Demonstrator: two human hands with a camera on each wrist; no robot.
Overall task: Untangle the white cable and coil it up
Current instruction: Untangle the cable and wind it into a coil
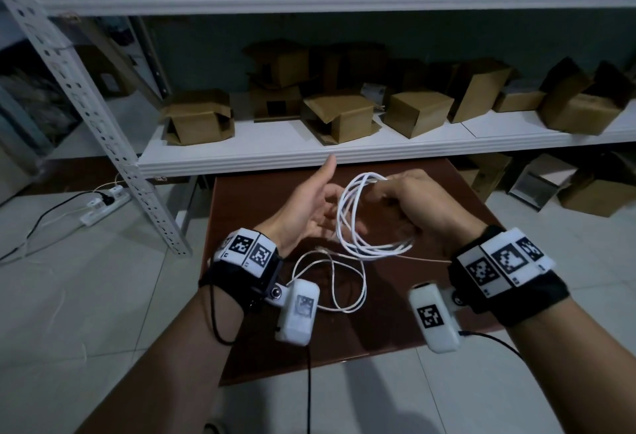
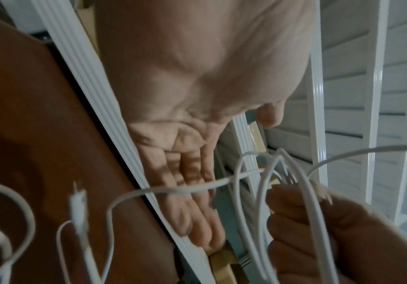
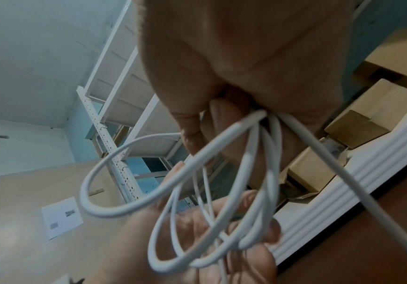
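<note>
A thin white cable (image 1: 347, 217) hangs in several loops from my right hand (image 1: 413, 199), whose fingers pinch the top of the bundle above a brown table (image 1: 430, 313). In the right wrist view the loops (image 3: 221, 192) fan down out of my curled fingers. My left hand (image 1: 309, 206) is just left of the coil, palm up, fingers straight and thumb raised, gripping nothing. The loose rest of the cable (image 1: 344, 282) trails in curls on the table. Its plug end (image 2: 78, 205) shows in the left wrist view.
A white metal shelf (image 1: 344, 149) with several cardboard boxes (image 1: 340, 117) runs right behind the table. A slanted perforated upright (image 1: 86, 96) stands at the left. A power strip (image 1: 103, 205) with cords lies on the tiled floor at the left.
</note>
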